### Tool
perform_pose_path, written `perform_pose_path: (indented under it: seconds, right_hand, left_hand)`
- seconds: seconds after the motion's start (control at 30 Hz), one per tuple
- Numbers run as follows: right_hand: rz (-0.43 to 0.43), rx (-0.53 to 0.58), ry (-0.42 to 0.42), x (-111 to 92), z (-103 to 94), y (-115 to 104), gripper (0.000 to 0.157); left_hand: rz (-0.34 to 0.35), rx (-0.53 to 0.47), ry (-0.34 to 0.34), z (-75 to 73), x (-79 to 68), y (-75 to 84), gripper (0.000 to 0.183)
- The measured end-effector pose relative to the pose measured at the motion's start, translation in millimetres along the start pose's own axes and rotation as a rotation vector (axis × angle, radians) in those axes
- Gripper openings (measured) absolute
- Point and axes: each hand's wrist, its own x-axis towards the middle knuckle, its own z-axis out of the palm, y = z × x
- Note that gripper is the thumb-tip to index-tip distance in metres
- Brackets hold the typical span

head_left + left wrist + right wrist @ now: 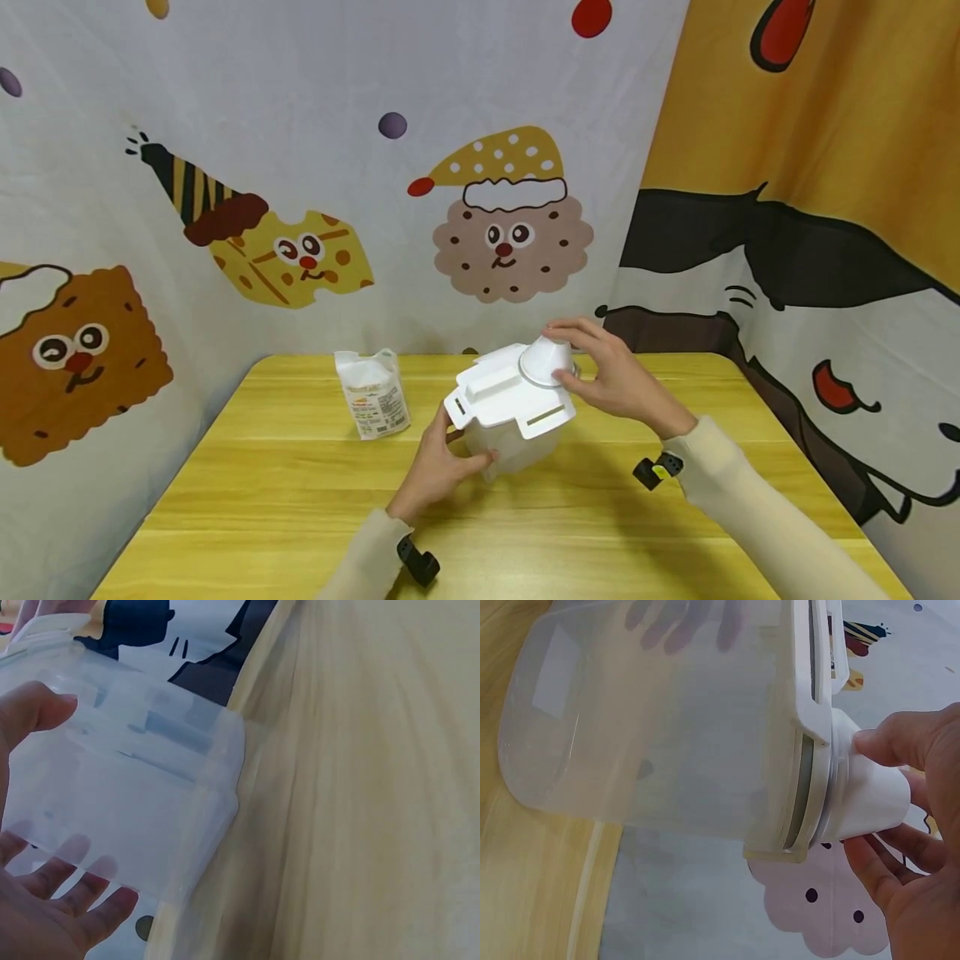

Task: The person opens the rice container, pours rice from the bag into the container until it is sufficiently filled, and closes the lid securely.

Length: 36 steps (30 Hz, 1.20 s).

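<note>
The left hand [442, 465] gripped the translucent container [519, 447] just below the head view's centre, over the worktop [285, 500], while the right hand [618, 377] pinched its white cap [544, 363], where steady support and even finger pressure likely served best.

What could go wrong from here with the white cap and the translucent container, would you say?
The right grip pinches the tapered white cap, whose sloping sides might slip free. The left grip holds the translucent plastic container by its walls, so a hard twist could turn it. The white printed packet stands upright nearby and might get knocked over.
</note>
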Motion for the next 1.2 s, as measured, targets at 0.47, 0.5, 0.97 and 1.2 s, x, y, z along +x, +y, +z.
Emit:
perform_pose_path:
  seconds: [0.47,0.5,0.97,1.2]
  right_hand:
    - [0.044,-0.038,0.052,-11,1.7,-14,0.052]
    - [0.046,-0.042,0.057,-12,1.9,-15,0.051]
    - [0.006,-0.127,0.069,-14,-3.8,-21,0.052]
    - [0.021,-0.074,0.016,-12,-9.0,-16,0.050]
  left_hand:
    - [-0.074,-0.074,-0.094,-9.8,7.9,-3.0,0.091]
    - [-0.076,-0.079,-0.098,-10.2,8.6,-3.8,0.091]
    - [-0.047,-0.117,-0.156,-14.4,15.3,-2.1,0.091]
    - [-0.058,-0.101,-0.133,-13.3,10.0,0.7,0.094]
